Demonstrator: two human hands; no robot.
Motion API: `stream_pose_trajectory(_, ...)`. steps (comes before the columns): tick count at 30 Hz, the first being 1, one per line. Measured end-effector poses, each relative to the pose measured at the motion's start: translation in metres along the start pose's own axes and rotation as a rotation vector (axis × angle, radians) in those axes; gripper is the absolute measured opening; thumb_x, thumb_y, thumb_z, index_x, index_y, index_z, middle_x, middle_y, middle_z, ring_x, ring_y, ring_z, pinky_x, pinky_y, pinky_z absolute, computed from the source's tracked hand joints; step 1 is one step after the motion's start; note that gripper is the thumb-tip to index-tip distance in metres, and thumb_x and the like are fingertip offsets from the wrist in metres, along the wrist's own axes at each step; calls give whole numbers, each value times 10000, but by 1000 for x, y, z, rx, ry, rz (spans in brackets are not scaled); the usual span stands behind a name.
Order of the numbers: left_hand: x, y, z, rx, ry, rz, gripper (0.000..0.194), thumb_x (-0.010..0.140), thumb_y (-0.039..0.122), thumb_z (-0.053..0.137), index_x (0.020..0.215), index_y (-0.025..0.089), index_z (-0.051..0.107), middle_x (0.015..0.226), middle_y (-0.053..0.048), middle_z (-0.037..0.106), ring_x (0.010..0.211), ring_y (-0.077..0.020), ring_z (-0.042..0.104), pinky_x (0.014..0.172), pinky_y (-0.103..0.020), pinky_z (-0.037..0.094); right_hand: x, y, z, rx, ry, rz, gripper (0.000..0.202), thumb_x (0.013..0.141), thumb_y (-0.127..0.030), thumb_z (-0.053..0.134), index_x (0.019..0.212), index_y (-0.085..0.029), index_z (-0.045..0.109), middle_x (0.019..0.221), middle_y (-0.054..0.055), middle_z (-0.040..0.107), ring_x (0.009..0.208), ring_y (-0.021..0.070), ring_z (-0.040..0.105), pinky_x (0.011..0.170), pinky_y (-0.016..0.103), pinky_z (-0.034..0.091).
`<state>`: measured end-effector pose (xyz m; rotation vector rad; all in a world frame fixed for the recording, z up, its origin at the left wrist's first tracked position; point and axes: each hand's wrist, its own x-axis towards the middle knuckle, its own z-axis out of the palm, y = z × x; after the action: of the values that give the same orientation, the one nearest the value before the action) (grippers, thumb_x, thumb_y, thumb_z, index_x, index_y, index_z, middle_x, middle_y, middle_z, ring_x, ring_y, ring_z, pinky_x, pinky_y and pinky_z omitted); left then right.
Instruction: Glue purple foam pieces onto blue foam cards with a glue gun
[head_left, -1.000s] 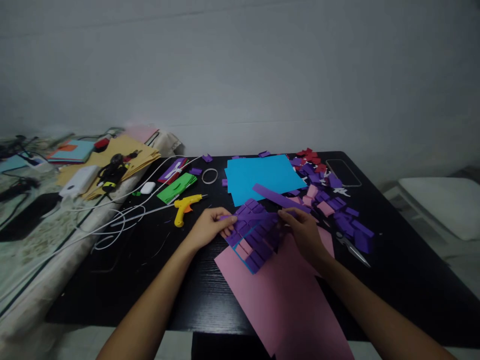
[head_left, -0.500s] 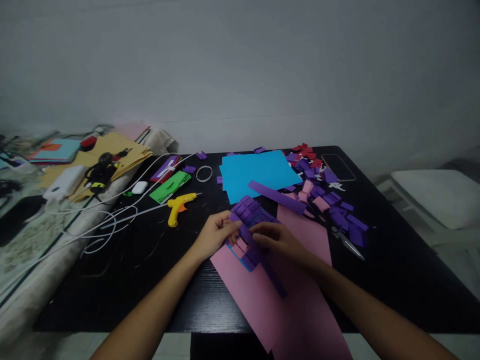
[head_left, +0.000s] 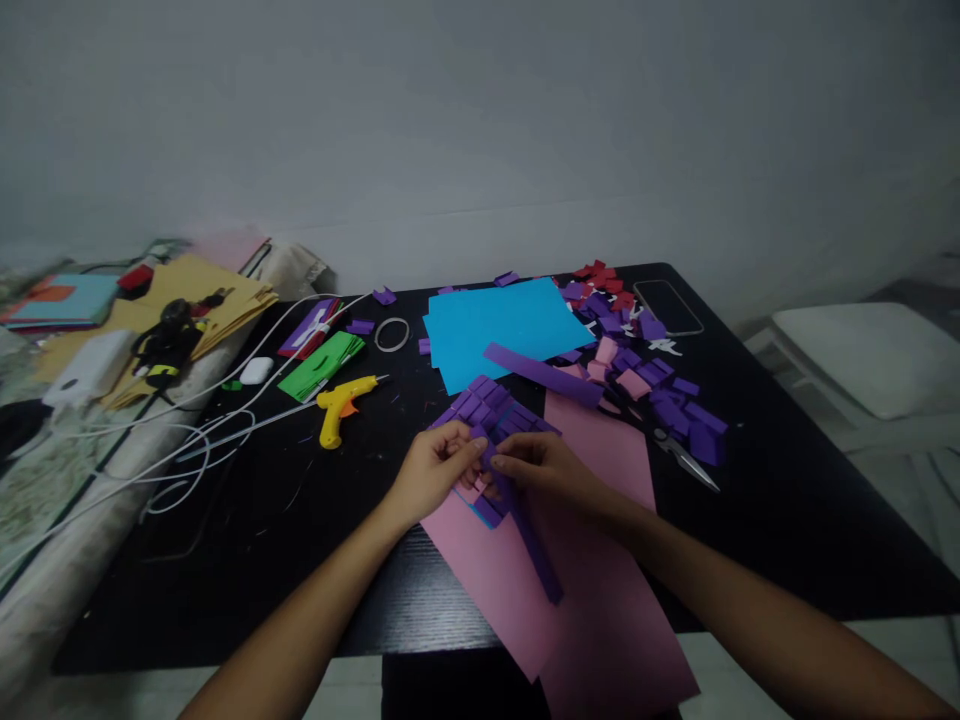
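Note:
A long purple paper strip (head_left: 536,545) is pinched near its upper end between my left hand (head_left: 441,468) and my right hand (head_left: 546,468). Its lower end slants toward the table's front edge. Beneath my hands lies a blue sheet covered with folded purple and pink paper pieces (head_left: 480,402), partly hidden by my fingers. Two pink paper sheets (head_left: 517,600) lie under that, reaching past the table edge. Another purple strip (head_left: 544,374) lies just beyond my right hand.
Scissors (head_left: 686,460) lie right of the pink sheets, beside loose purple, pink and red paper pieces (head_left: 682,410). Blue sheets (head_left: 506,325) lie at the back. On the left are a yellow glue gun (head_left: 339,408), green paper strips (head_left: 322,364) and tangled white cables (head_left: 202,450).
My fingers have come closer together on the strip, which now looks narrower and turned more edge-on. The whole view has shifted slightly.

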<state>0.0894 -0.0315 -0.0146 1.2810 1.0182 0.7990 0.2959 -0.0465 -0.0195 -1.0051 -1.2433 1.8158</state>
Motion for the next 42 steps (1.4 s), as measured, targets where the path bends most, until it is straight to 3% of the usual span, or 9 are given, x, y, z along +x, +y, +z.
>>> stream_pose_trajectory(21, 2, -1, -5, -7, -120, -8, 490, 913, 628, 751, 757, 172, 663, 644, -35, 722, 586, -169, 712, 623, -283, 553, 0, -2, 1, 43, 3, 75, 384, 761, -549, 901, 779, -193, 757, 778, 50, 817, 701, 207, 771, 696, 328, 594)
stream_pose_trajectory(42, 2, 2, -3, -23, -88, -16, 505, 873, 659, 774, 744, 185, 655, 608, -31, 714, 579, -184, 717, 621, -300, 573, -1, -3, 0, 4, 25, 77, 386, 759, -579, 891, 793, -214, 772, 788, 54, 819, 752, 244, 784, 751, 386, 615)
